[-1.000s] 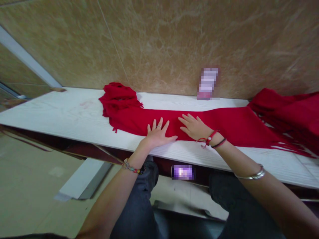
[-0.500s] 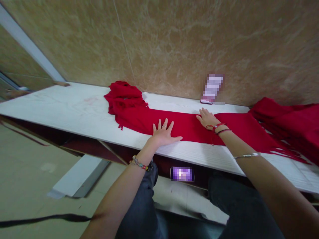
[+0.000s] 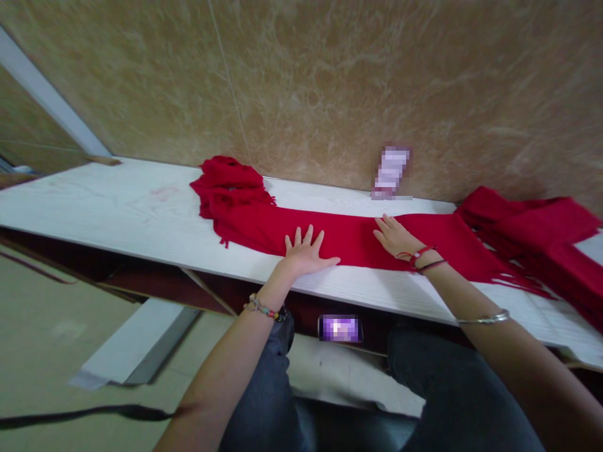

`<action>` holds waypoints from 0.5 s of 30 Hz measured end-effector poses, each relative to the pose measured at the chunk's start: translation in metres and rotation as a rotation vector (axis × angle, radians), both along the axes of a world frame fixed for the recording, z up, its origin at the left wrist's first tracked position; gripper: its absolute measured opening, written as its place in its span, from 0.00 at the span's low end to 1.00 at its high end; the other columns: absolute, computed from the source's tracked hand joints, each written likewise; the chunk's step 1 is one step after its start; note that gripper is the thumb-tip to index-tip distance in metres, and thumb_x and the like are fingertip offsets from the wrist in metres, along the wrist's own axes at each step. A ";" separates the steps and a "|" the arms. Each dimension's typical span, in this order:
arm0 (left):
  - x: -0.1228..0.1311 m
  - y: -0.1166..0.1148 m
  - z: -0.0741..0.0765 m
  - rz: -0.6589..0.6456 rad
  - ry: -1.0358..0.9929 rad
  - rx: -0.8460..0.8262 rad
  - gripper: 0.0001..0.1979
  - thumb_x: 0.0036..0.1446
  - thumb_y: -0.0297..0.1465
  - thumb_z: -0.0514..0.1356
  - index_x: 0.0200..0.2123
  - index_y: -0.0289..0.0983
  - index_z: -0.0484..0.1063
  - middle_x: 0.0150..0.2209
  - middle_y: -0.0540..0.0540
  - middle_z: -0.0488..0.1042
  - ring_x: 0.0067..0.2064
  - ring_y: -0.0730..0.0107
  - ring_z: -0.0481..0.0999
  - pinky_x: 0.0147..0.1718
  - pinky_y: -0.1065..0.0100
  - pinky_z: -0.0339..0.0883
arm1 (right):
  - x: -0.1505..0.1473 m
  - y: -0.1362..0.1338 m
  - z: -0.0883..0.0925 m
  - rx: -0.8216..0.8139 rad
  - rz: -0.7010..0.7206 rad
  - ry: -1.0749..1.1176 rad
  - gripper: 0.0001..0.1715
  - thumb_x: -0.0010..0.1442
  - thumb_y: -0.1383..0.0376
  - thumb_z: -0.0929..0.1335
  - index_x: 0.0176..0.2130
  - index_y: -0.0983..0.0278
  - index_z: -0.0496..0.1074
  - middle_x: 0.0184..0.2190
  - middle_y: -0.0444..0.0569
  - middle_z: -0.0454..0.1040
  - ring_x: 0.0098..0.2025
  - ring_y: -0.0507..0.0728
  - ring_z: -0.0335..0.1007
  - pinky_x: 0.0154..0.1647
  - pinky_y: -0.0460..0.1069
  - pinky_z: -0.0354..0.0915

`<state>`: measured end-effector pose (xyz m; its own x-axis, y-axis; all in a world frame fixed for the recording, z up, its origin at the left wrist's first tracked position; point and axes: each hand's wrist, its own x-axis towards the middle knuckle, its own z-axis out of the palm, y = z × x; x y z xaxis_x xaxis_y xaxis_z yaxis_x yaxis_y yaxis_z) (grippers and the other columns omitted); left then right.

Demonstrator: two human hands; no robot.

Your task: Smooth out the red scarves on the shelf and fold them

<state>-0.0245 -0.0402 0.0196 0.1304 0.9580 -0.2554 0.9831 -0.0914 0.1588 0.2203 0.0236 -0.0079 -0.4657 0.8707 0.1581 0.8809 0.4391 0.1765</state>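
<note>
From where I stand, the left hand (image 3: pixel 305 252) lies palm down on a red scarf (image 3: pixel 351 238), its fingers fanned well apart and its thumb stretched toward the right hand (image 3: pixel 398 238); that one rests flat on the same cloth, its fingers closer together, the two hands well apart with smooth red fabric between them. The scarf runs lengthwise along a white tabletop (image 3: pixel 141 188), under both hands; to the left of the left hand it meets a crumpled red bunch (image 3: pixel 230 185); to the right of the right hand it ends in loose fringe, next to a heap of red cloth (image 3: pixel 532 220), and I cannot tell whether that heap is a separate piece. A blurred-out pink and white object (image 3: pixel 392 171) leans by the wall (image 3: pixel 325 81), just beyond the right hand; a blurred purple screen (image 3: pixel 339 328) sits below and between the hands, on the person's side; a long white box (image 3: pixel 136 351) lies on the floor (image 3: pixel 42 351), below and left of the left hand.
</note>
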 end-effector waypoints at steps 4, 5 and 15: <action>0.000 0.000 -0.001 0.003 -0.006 0.015 0.48 0.47 0.61 0.45 0.65 0.40 0.39 0.66 0.41 0.29 0.65 0.43 0.28 0.58 0.41 0.30 | -0.011 -0.018 -0.009 0.012 0.074 -0.011 0.29 0.65 0.61 0.52 0.60 0.75 0.56 0.60 0.67 0.55 0.62 0.67 0.49 0.54 0.61 0.57; 0.000 0.000 -0.002 0.003 -0.006 0.017 0.48 0.47 0.61 0.45 0.65 0.40 0.39 0.66 0.42 0.29 0.65 0.42 0.28 0.58 0.41 0.30 | -0.013 -0.022 -0.010 0.003 0.062 -0.013 0.30 0.65 0.61 0.53 0.60 0.76 0.56 0.61 0.68 0.54 0.62 0.67 0.49 0.55 0.61 0.57; 0.001 0.001 -0.002 0.010 0.006 0.027 0.47 0.48 0.60 0.47 0.65 0.40 0.40 0.66 0.41 0.30 0.65 0.43 0.30 0.58 0.41 0.31 | -0.030 -0.051 0.000 -0.039 -0.019 0.152 0.31 0.65 0.58 0.53 0.61 0.71 0.55 0.63 0.61 0.50 0.64 0.64 0.45 0.58 0.63 0.52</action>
<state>-0.0238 -0.0396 0.0179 0.1191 0.9659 -0.2301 0.9850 -0.0857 0.1501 0.1904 -0.0276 -0.0079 -0.4227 0.8858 0.1916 0.9042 0.4264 0.0236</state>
